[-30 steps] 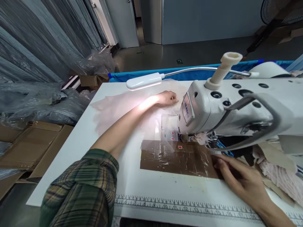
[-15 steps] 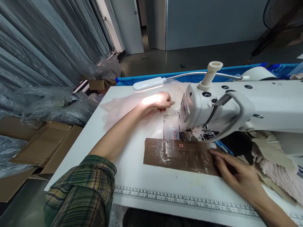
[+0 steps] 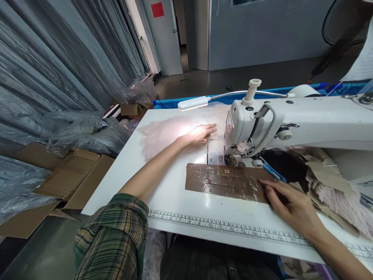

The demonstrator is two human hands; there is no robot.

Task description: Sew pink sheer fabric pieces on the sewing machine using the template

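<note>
My left hand lies on pale pink sheer fabric, left of the sewing machine head. Its fingers are stretched out toward the machine, so it is open. My right hand rests at the right end of a brown, tape-covered panel in front of the needle area. There the thumb and index finger come close together over the panel; anything small between them is hidden. The machine's metal plate shows between the fabric and the panel. Parts of the machine hide the needle.
A white lamp on a bendable neck hangs over the fabric. A printed ruler runs along the table's front edge. Blue tweezers or a similar tool and fabric scraps lie at right. Cardboard boxes stand on the left.
My left hand's fingers have straightened and flattened on the fabric. My right hand stays at the panel's right end. The camera view has shifted and tilted up a little.
</note>
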